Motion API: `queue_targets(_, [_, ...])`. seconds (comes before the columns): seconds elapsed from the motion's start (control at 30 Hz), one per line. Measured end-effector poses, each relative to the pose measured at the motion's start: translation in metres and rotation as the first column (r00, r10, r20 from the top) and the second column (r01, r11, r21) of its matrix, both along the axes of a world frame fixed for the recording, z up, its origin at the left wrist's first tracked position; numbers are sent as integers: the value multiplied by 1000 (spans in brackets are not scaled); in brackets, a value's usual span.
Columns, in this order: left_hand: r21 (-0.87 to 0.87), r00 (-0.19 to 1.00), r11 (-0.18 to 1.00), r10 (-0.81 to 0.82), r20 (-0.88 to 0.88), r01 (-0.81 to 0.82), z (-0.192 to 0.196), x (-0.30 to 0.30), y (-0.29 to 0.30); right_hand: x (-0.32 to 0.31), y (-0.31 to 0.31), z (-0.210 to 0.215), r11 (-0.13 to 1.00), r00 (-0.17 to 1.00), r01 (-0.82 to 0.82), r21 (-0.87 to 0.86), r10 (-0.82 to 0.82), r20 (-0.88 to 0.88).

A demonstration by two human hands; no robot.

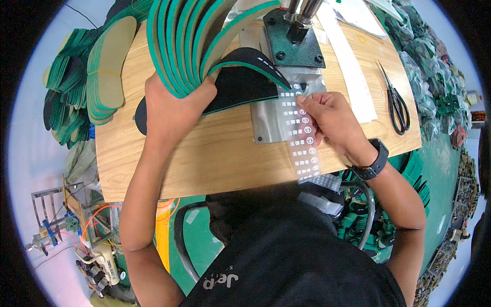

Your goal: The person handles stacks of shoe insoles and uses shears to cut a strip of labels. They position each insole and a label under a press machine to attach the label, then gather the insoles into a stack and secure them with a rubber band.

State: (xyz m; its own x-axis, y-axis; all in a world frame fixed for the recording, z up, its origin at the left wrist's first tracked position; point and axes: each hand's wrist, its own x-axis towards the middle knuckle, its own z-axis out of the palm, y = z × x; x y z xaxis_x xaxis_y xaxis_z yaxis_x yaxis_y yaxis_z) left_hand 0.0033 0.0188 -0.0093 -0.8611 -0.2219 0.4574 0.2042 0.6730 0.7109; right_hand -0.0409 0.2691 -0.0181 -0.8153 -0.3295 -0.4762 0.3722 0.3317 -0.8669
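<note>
Right hand (327, 115): fingers (307, 106) pinched shut on a clear label strip (300, 140) printed with white marks, trailing off the worktop's (215, 153) near edge. Left hand (171, 105): fingers closed around a fanned stack of green-edged insoles (197, 36). A black insole (240, 82) lies between both hands, under the press (294, 38). Scissors (396, 105) right of strip; bundled insoles (105, 71) far left.

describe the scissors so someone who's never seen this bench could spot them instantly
Start at the wooden table and go to its right end, past the green press base and the white paper strip. The scissors lie flat there, closed: the only dark metal tool, untouched by either hand.
</note>
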Motion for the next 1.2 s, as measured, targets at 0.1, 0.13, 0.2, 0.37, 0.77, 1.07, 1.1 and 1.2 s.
queue_targets(0.1, [-57,993,998,-19,115,25,1,0,2,2,1,1,1000,1000,13,-29,-13,8])
queue_targets(0.13, [-85,986,995,-35,164,49,2,0,3,5,-1,8,999,999,39,-35,-39,18])
queue_targets(0.2, [-257,966,954,-91,243,154,3,-7,3,7,1,12,997,998,52,-55,-51,24])
queue_targets(0.37, [-440,934,869,-64,350,225,4,-13,7,6,12,-1,990,997,-72,-123,69,-31])
queue_targets(0.77, [-177,932,960,-151,328,218,16,-9,-3,7,35,-3,933,987,155,-323,-163,4])
queue_targets(1.07, [173,999,985,-17,41,9,7,3,-25,-9,4,2,1000,1000,-18,-18,18,-5])
queue_targets(1.1, [185,999,983,-9,48,0,8,4,-24,-9,2,2,1000,1000,-30,4,30,-4])
queue_targets(1.2, [203,998,979,7,57,-19,9,6,-22,-9,-1,5,996,998,-60,69,61,-7])
